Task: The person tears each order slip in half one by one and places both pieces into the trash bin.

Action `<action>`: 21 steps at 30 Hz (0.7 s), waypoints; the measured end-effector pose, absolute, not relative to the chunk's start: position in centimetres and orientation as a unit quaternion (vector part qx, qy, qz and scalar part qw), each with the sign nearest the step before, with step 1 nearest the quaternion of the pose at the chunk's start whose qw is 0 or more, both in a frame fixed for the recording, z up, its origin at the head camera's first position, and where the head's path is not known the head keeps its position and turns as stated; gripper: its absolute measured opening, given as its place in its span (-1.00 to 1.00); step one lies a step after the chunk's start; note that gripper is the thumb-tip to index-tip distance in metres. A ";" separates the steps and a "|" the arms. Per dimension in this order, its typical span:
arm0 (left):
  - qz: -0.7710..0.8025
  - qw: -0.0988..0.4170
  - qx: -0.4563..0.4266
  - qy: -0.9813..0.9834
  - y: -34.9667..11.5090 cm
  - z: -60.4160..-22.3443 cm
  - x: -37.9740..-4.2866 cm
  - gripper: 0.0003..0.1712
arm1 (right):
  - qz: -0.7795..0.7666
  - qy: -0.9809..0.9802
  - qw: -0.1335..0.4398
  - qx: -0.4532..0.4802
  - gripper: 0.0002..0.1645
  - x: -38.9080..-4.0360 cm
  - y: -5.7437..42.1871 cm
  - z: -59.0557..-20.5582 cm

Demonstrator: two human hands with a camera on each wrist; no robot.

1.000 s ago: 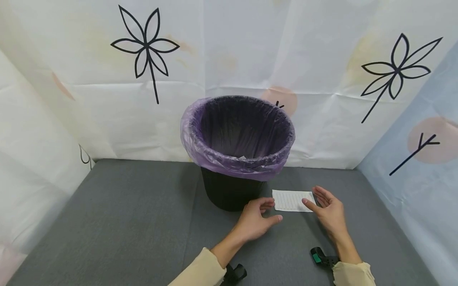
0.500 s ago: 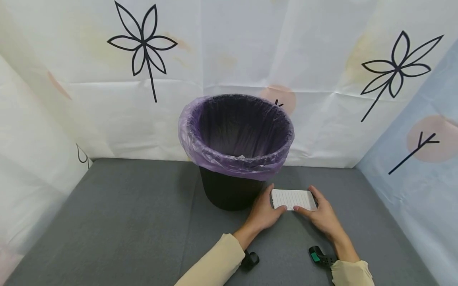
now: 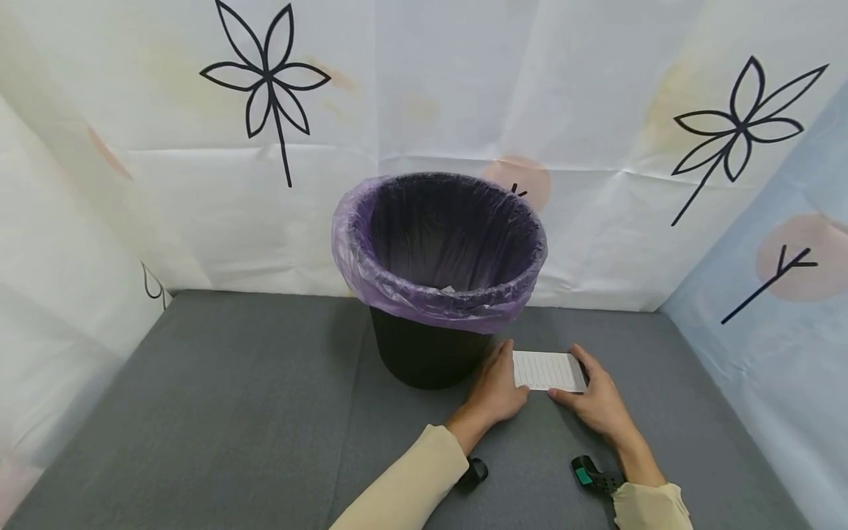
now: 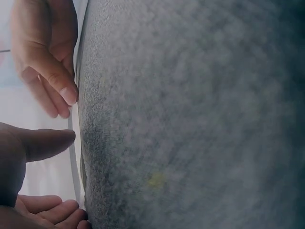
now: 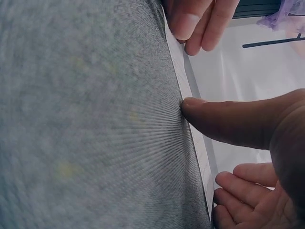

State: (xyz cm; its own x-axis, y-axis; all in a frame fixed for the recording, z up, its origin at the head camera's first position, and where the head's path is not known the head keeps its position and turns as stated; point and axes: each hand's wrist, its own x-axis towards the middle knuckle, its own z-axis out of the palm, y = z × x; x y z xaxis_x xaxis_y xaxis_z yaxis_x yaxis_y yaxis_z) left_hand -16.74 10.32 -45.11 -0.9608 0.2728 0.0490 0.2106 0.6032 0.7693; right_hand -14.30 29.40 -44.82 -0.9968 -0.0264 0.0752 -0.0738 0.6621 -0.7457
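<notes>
A small piece of white lined paper (image 3: 546,370) lies flat on the grey tabletop, right of the bin. My left hand (image 3: 495,386) is at its left end and hides that edge, thumb toward the near side and fingers toward the far side. At the other end, my right hand (image 3: 596,394) has its thumb at the near edge and its fingers at the far right corner. In the left wrist view the left thumb (image 4: 47,144) points straight at the paper's edge. The right wrist view shows the right thumb (image 5: 233,119) extended against the near edge, fingers loosely bent.
A black wastebasket (image 3: 424,353) with a purple bag (image 3: 433,305) folded over its rim stands close beside the left hand. Something small and white (image 3: 448,288) shows inside it. Printed fabric walls (image 3: 424,73) surround the grey table (image 3: 265,412) at back and sides.
My left hand has come forward and right to the paper's left end, covering that edge. My right hand has moved its thumb off the paper's top to the near edge.
</notes>
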 end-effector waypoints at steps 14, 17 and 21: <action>0.480 -0.019 0.139 0.866 10.6 -45.2 -16.4 -0.57 | 0.405 -0.910 0.075 0.048 -0.01 -14.2 29.7 -44.9; 0.522 -0.012 0.147 0.840 10.5 -45.5 -16.6 -0.69 | 0.407 -0.908 0.082 0.055 -0.03 -14.1 29.7 -44.9; 0.574 0.006 0.151 0.805 10.3 -45.7 -16.7 -0.75 | 0.418 -0.902 0.084 0.069 -0.05 -14.1 29.7 -44.8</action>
